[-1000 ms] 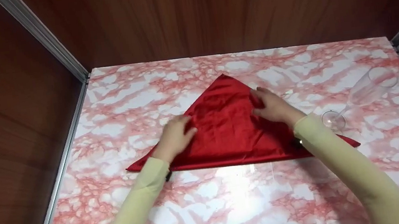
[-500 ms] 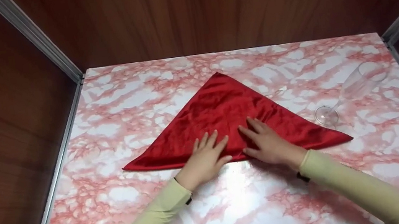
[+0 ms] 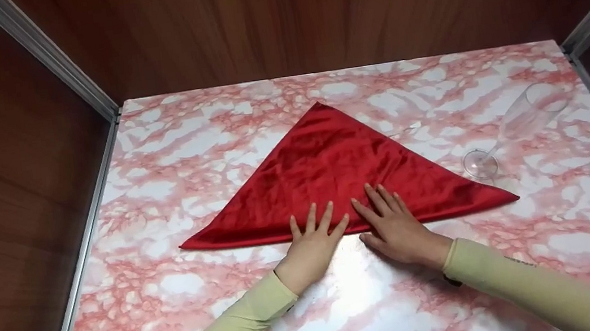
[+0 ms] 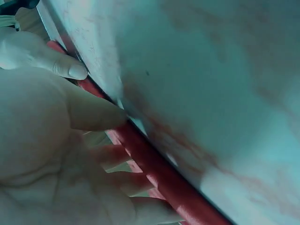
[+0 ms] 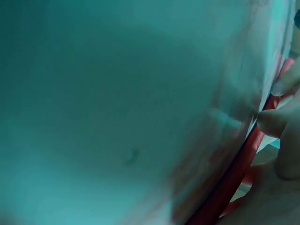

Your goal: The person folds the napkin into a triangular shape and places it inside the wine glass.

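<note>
A shiny red cloth (image 3: pixel 323 162) lies folded into a triangle on the table, its point away from me and its long folded edge towards me. My left hand (image 3: pixel 312 251) rests on the middle of that edge with fingers spread. Just to its right, my right hand (image 3: pixel 400 228) lies with straight fingers on the cloth, its thumb by the near edge. Up close in the left wrist view, the red folded edge (image 4: pixel 154 168) runs under the fingers. The right wrist view shows the same edge (image 5: pixel 239 168) beneath the other hand's fingertips.
A clear stemmed glass (image 3: pixel 523 121) lies on its side at the right, its round foot close to the cloth's right slope. The red-and-white marbled table (image 3: pixel 179 323) ends at a brown wood-look panel (image 3: pixel 276 20) behind, with more panels at both sides.
Both hands came from the cloth's sloping sides to the middle of its near edge, then slid slightly towards me. The cloth's surface looks flatter; the glass stays lying at the right.
</note>
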Available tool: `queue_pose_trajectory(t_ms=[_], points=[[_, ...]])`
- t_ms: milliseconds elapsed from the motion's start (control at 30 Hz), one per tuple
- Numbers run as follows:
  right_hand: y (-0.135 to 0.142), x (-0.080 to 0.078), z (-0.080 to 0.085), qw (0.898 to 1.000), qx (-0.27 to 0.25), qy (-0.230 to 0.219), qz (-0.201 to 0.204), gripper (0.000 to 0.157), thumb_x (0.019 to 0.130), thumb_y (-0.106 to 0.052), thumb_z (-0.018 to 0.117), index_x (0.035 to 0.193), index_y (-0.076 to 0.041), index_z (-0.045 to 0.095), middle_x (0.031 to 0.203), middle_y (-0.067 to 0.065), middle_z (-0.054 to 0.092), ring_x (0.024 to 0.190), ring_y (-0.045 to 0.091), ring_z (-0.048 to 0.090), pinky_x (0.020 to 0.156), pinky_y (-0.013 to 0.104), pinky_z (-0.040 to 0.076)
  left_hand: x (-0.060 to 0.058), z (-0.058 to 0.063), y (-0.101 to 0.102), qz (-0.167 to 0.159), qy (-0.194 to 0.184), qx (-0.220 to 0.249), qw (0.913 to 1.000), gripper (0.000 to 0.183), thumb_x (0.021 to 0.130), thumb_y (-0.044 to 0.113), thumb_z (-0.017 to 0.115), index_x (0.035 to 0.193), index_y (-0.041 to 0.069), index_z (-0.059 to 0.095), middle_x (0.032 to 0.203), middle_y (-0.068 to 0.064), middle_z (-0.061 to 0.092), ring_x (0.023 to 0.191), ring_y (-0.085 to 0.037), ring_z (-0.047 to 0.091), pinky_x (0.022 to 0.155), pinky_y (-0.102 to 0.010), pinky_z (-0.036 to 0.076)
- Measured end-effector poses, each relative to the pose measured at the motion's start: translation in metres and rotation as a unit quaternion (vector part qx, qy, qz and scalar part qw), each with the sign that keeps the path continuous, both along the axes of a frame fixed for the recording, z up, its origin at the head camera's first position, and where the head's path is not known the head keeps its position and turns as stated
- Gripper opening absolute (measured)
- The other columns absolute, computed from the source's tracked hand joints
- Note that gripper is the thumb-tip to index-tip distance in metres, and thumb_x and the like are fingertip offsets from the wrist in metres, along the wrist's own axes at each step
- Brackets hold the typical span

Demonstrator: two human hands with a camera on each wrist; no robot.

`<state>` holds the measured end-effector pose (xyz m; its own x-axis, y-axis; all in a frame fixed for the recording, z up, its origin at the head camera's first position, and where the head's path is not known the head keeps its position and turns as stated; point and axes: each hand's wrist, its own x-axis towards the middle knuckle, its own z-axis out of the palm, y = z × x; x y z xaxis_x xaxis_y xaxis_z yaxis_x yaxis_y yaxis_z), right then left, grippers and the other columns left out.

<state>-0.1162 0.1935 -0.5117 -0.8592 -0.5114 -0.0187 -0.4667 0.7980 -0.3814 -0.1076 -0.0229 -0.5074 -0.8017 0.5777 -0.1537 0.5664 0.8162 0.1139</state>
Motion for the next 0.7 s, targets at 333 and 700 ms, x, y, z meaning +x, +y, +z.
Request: queue_pose_trajectory(t_ms=[333,700], points=[[-0.003,-0.008,0.006,0.999,0.017,-0.029,0.001,0.058,0.099,-0.025,0.052,0.151,-0.013,0.030,0.156,0.022,0.010,0.141,0.045,0.006,0.107,0.065,0.010,-0.006,0.000,-0.002,-0.008,0.042,-0.033,0.9985,0.065,0.096,0.003,0.052,0.152,0.023,0.027,0.156,-0.014,0.020,0.139,-0.043,0.018,0.094,-0.070,0.031],[-0.007,0.001,0.009,0.998,0.065,0.004,0.000,0.055,0.097,-0.019,0.052,0.149,-0.011,0.034,0.153,0.026,0.017,0.137,0.049,0.016,0.103,0.065,0.023,-0.005,0.002,-0.002,-0.017,0.095,-0.085,0.9917,0.050,0.100,0.006,0.043,0.149,0.008,0.033,0.151,-0.018,0.030,0.137,-0.037,0.029,0.094,-0.061,0.040]])
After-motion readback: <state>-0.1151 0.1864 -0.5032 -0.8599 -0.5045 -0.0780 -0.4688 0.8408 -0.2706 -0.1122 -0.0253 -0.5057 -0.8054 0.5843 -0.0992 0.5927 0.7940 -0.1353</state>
